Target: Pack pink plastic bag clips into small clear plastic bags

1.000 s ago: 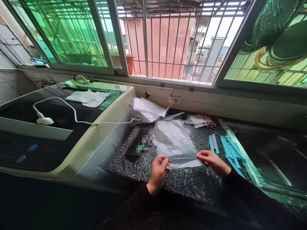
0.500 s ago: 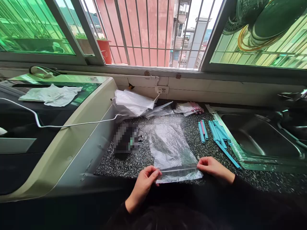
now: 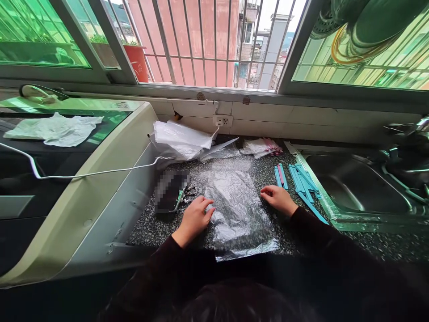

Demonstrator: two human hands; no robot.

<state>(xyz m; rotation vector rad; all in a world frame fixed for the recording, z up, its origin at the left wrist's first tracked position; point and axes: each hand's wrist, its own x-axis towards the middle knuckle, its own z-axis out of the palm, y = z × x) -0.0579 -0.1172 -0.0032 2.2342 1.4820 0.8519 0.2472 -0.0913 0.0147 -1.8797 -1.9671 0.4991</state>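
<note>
A clear, crinkled plastic bag (image 3: 237,210) lies flat on the speckled countertop in front of me. At its left edge hovers my left hand (image 3: 197,217), fingers bent and thumb held apart, with nothing in it. My right hand (image 3: 277,199) is beside the bag's upper right side, its fingers loosely curved and apart, also without anything in them. Right of that hand lie several blue sealing clips (image 3: 303,181). A smaller group of clips (image 3: 280,175), one of them pink, is just behind the right hand.
A partly blurred phone (image 3: 170,192) rests left of the bag. Behind are a stack of white plastic sheets (image 3: 182,138) and pink-edged bags (image 3: 263,146). A steel sink (image 3: 351,179) stands right, a large appliance (image 3: 110,165) left. A white cable (image 3: 100,172) crosses the appliance.
Both hands have let go of the bag's near edge and moved away from me along its sides. The bag now lies flat. The view has shifted slightly.
</note>
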